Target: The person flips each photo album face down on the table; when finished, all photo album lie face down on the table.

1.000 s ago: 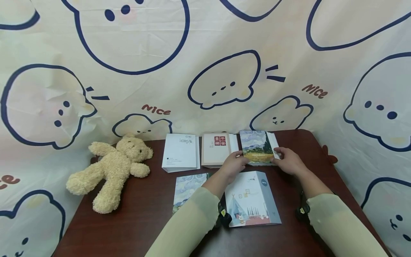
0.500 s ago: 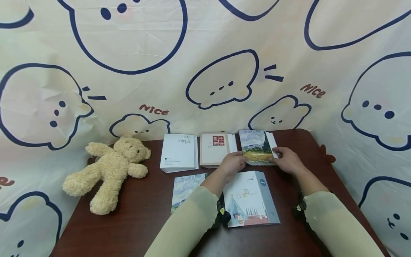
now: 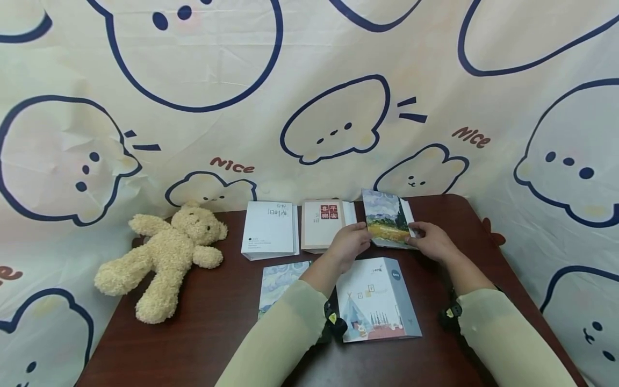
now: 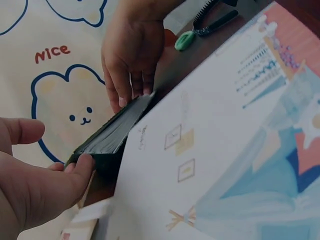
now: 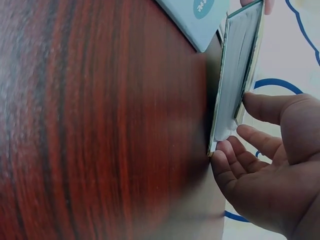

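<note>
A photo album (image 3: 385, 217) with a painted landscape cover is at the table's back right, its left far corner raised and its cover tilted. My left hand (image 3: 350, 243) grips its left lower side, fingertips (image 4: 82, 165) at the spine in the left wrist view. My right hand (image 3: 433, 242) holds the right lower corner. In the right wrist view its thumb (image 5: 262, 106) is on the cover side and the other fingers are at the page edges and back cover. Just in front of it lies a white album (image 3: 369, 301) with a tent picture and a blue-grey spine.
A white album (image 3: 269, 228) and a beige one (image 3: 323, 223) stand along the back edge. A sky-painted album (image 3: 280, 285) lies partly under my left sleeve. A teddy bear (image 3: 176, 258) lies at the left, against the printed wall cloth (image 3: 309, 48).
The landscape album's left far corner has risen and its cover has tilted to the right. Both hands stay near the same spots, the left one slightly higher. The other albums have not moved.
</note>
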The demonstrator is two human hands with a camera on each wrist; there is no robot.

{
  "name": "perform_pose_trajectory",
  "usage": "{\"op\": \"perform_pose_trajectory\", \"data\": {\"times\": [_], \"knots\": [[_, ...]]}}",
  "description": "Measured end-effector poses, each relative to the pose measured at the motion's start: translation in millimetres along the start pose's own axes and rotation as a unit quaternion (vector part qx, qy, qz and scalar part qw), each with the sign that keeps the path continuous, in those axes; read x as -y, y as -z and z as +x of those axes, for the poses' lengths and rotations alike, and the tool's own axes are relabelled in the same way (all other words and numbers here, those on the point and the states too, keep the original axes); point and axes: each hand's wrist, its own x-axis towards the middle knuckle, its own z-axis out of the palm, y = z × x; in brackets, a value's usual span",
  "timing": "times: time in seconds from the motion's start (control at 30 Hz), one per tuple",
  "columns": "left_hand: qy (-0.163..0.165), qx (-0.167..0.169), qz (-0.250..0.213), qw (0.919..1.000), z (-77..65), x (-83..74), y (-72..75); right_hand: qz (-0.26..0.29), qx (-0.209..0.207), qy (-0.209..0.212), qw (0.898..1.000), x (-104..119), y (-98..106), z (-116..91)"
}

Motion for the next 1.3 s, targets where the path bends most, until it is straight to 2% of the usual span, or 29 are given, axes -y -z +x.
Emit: {"op": "perform_pose_trajectory", "data": {"times": [0.2,0.57,0.77,1.0,1.3], "knots": [[-0.015,0.012,0.004,0.9998,-6.3,-5.4,-1.2,0.032,0.015,-0.012,0.999,1,1,-2],[-0.023,0.022,-0.004,0.9995,-16.0,-17.2,-5.6,0.087,0.045,-0.028,0.995,4,3,-4],[-0.028,0.022,0.003,0.9994,-19.6,-22.1,-7.3,0.113,0.057,-0.021,0.992,6,5,-7],[-0.046,0.032,0.008,0.9984,-21.1,-26.7,-9.2,0.16,0.073,-0.021,0.984,2,1,-5],[-0.048,0.031,0.014,0.9983,-25.0,-30.9,-10.1,0.215,0.076,-0.006,0.974,-3,-5,-2]]}}
